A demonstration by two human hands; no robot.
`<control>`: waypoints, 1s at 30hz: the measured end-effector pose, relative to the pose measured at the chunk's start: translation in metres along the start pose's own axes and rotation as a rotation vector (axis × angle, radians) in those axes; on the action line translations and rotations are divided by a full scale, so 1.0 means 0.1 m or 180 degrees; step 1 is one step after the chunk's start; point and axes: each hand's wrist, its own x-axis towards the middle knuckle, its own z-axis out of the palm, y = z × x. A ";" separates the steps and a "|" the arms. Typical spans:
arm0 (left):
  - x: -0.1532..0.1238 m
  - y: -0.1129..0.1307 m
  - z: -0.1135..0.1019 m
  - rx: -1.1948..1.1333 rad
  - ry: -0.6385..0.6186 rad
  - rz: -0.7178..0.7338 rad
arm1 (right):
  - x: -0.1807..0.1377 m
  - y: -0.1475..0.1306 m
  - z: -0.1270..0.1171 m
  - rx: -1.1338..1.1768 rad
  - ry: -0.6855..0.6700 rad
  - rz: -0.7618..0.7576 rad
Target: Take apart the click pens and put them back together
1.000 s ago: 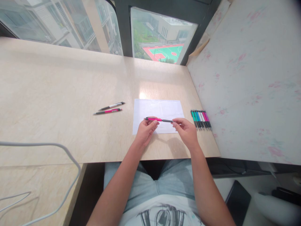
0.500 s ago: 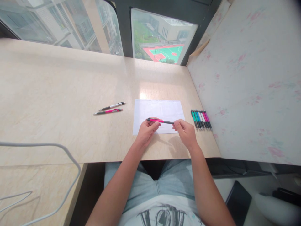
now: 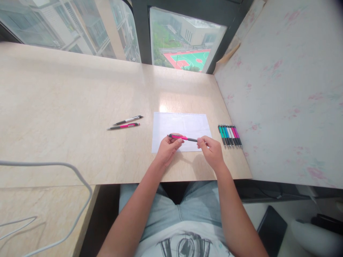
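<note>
Between my two hands a pink-and-black pen (image 3: 187,138) is held nearly level above the lower part of a white sheet of paper (image 3: 179,123). My left hand (image 3: 167,149) is closed on its pink end, thumb on the near side. The dark end is pinched by my right hand (image 3: 211,149), whose fingers hide the tip. To the left of the paper lie two more pens side by side, a white-and-black pen (image 3: 128,120) and a second pink-and-black pen (image 3: 124,126).
Right of the paper, several pens (image 3: 229,136) in green, blue, white, pink and purple lie in a row near the patterned wall (image 3: 289,107). A grey cable (image 3: 72,167) loops over the left of the pale desk (image 3: 66,92). Windows stand behind the desk.
Hardly anything differs. Both hands keep their grip on the pen, with the right fingers a touch shifted; the whole view has moved very slightly.
</note>
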 end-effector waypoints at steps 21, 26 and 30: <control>-0.02 0.02 0.01 -0.0172 0.0003 -0.0155 | -0.04 -0.02 0.08 0.0150 0.0166 0.0092; -0.02 0.03 0.01 -0.0116 -0.0038 -0.0237 | -0.03 -0.03 0.11 0.0183 0.0278 -0.0071; -0.01 0.03 0.01 -0.0099 0.0105 -0.0188 | -0.03 -0.01 0.13 0.0144 0.0356 -0.0216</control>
